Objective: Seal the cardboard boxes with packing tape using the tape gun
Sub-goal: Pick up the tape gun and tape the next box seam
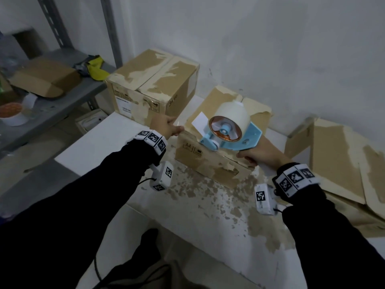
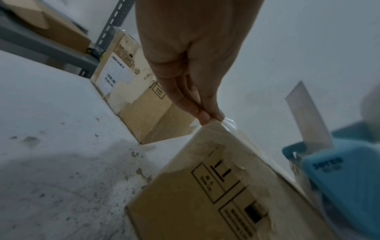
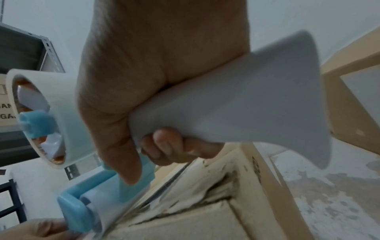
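Observation:
A worn cardboard box (image 1: 210,163) stands mid-table. My right hand (image 1: 262,156) grips the grey handle (image 3: 236,100) of the blue tape gun (image 1: 239,140). The gun carries a whitish tape roll (image 1: 231,119), and its front roller (image 3: 82,209) lies on the box's top near the left end. My left hand (image 1: 166,127) is at the box's upper left corner. Its fingertips (image 2: 205,116) are held together there and pinch the clear tape end (image 2: 228,122). A strip of clear tape runs from the roller along the box top.
A second closed box (image 1: 152,86) stands behind, against the wall. A flattened box (image 1: 343,163) leans at the right. The white table (image 1: 116,147) is flecked with torn cardboard paper. A grey metal shelf (image 1: 52,105) with a box and clutter is on the left.

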